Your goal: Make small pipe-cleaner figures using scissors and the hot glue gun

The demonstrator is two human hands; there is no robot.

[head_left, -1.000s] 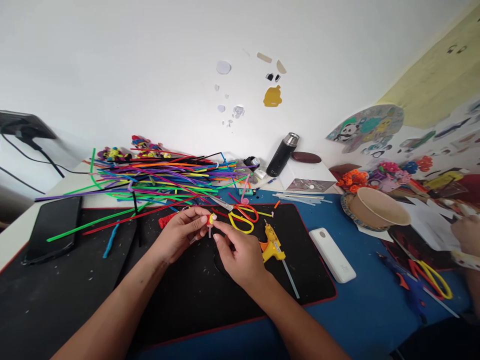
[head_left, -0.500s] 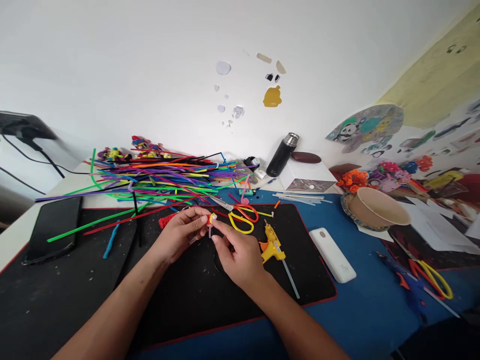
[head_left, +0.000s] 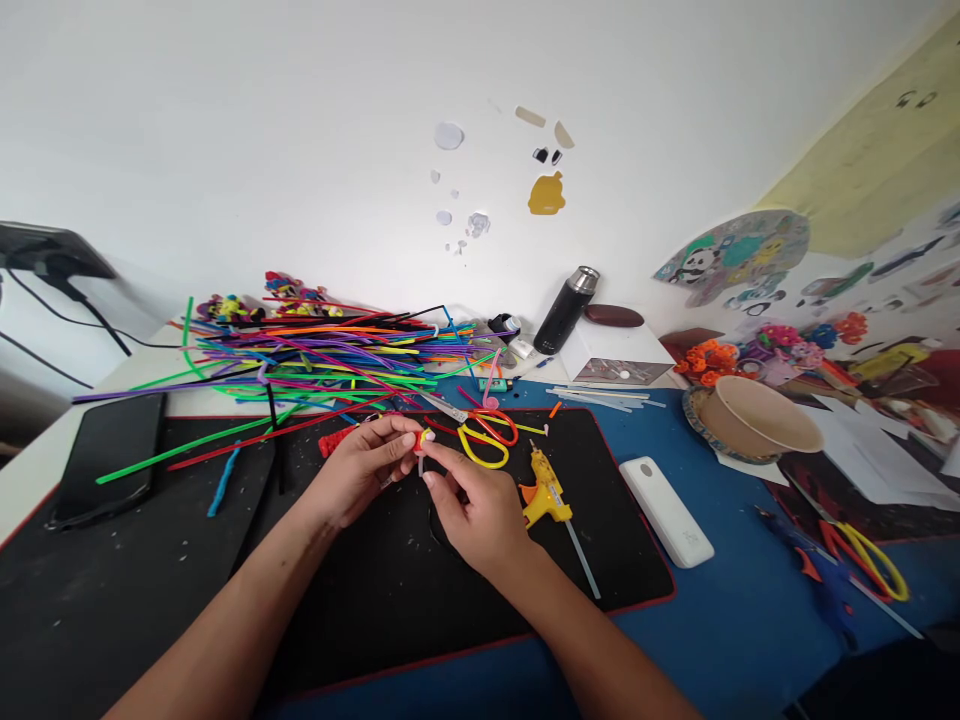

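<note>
Over the black mat [head_left: 360, 610] my two hands meet around a small red, yellow and white pipe-cleaner piece [head_left: 422, 440]. My left hand [head_left: 367, 465] pinches its red side between thumb and fingers. From the other side, the fingertips of my right hand [head_left: 480, 505] press on it, with the thumb by a pale strand hanging below. My fingers cover much of the piece. Just behind the right hand lie scissors [head_left: 484, 432] with red and yellow handles. A yellow glue gun [head_left: 549, 492] with a clear stick rests to the right.
A heap of coloured pipe cleaners [head_left: 322, 350] spreads along the wall. At left lies a black phone [head_left: 109, 455]; a white power bank [head_left: 666, 512] is on the right. Farther back stand a black thermos [head_left: 566, 315] and a beige bowl [head_left: 761, 420]. A blue glue gun [head_left: 817, 575] lies far right.
Both hands keep almost the same grip on the small piece. The whole view has shifted very slightly; nothing else has visibly moved.
</note>
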